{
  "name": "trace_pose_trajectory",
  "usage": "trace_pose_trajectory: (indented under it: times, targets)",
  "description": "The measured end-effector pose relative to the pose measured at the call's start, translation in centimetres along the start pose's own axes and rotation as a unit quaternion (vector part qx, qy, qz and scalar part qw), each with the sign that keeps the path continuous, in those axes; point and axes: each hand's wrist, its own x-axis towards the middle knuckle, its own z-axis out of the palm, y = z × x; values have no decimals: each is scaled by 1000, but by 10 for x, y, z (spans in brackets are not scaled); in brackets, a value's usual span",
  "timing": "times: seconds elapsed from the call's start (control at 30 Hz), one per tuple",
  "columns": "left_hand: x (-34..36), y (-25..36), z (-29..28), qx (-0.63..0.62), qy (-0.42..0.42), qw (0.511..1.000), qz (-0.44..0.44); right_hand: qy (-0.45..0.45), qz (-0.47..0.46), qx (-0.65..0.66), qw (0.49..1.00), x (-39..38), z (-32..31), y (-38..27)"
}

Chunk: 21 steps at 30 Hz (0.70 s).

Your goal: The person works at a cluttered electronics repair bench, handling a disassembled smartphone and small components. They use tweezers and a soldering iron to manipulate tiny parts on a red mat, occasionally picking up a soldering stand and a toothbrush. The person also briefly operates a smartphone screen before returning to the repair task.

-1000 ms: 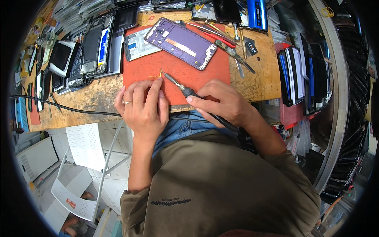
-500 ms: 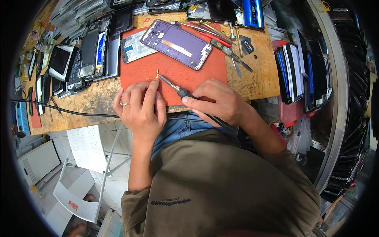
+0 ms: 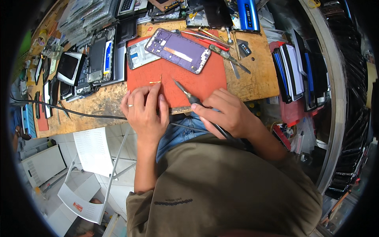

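Note:
My right hand (image 3: 229, 112) grips a soldering iron (image 3: 189, 95) by its dark handle, and the metal tip points up and left just above the red mat (image 3: 211, 85). A small gold-coloured strip (image 3: 156, 82), like a flex cable, lies on the mat. My left hand (image 3: 147, 110), with a ring on one finger, holds the strip down with its fingertips. A gap separates the iron's tip from the strip. Beyond them a purple phone housing (image 3: 179, 51) lies partly over a silver phone frame (image 3: 138, 55).
Screwdrivers and tweezers (image 3: 221, 51) lie behind on the wooden bench (image 3: 260, 75). An opened phone or tablet (image 3: 96, 55) and parts crowd the left. A black cord (image 3: 79, 113) crosses the bench's front edge. Phone panels (image 3: 290, 71) stand at right; a white folding chair (image 3: 92, 150) stands below.
The soldering iron's tip has pulled back to the right, away from the gold strip. The strip has turned under my left fingertips. The whole view has shifted slightly.

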Motion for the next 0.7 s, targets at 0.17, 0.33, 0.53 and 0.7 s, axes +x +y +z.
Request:
trace_pose_trajectory:
  times: [0.17, 0.33, 0.53, 0.7]
  targets:
    - [-1, -1, -6, -49, 9, 999, 3, 24, 15, 24, 999, 15, -1, -5]
    - [-4, 2, -11, -34, -3, 999, 12, 73, 69, 91, 991, 18, -4, 1]
    - [-5, 2, -16, -24, -28, 999, 18, 126, 49, 20, 991, -6, -16, -13]
    - [-4, 1, -18, -41, -17, 999, 20, 215, 10, -5, 976, 2, 16, 2]
